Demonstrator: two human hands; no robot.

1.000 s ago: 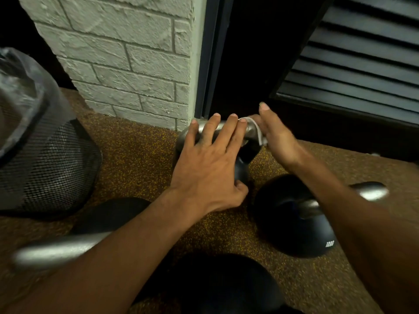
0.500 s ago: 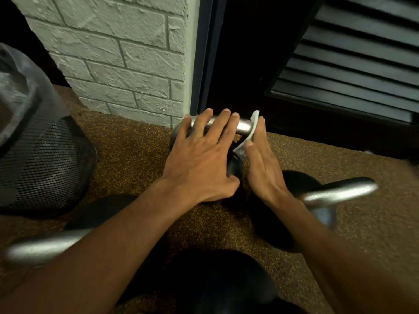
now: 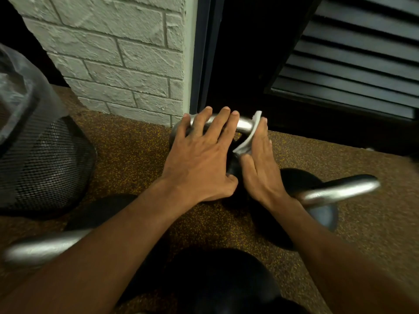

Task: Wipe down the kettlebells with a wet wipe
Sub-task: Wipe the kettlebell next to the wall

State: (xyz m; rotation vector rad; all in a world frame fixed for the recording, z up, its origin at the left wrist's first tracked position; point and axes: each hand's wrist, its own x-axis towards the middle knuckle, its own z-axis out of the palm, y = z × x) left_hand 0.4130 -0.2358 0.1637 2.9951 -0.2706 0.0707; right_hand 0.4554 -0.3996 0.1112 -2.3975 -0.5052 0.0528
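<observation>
A black kettlebell with a silver handle stands on the floor by the brick corner. My left hand lies flat over its handle, fingers spread across the bar, hiding most of the bell. My right hand presses a white wet wipe against the handle's right leg. A second kettlebell sits to the right, its silver handle passing behind my right wrist. A third kettlebell is near the bottom centre, and a fourth one's handle shows at the lower left.
A black mesh bin with a plastic liner stands at the left. A white brick pillar rises behind the kettlebells. A dark louvred door stands at the back right. The floor is brown speckled rubber.
My right hand has slid from the top right of the handle down along its right leg, carrying the wipe. My left hand has stayed on the handle.
</observation>
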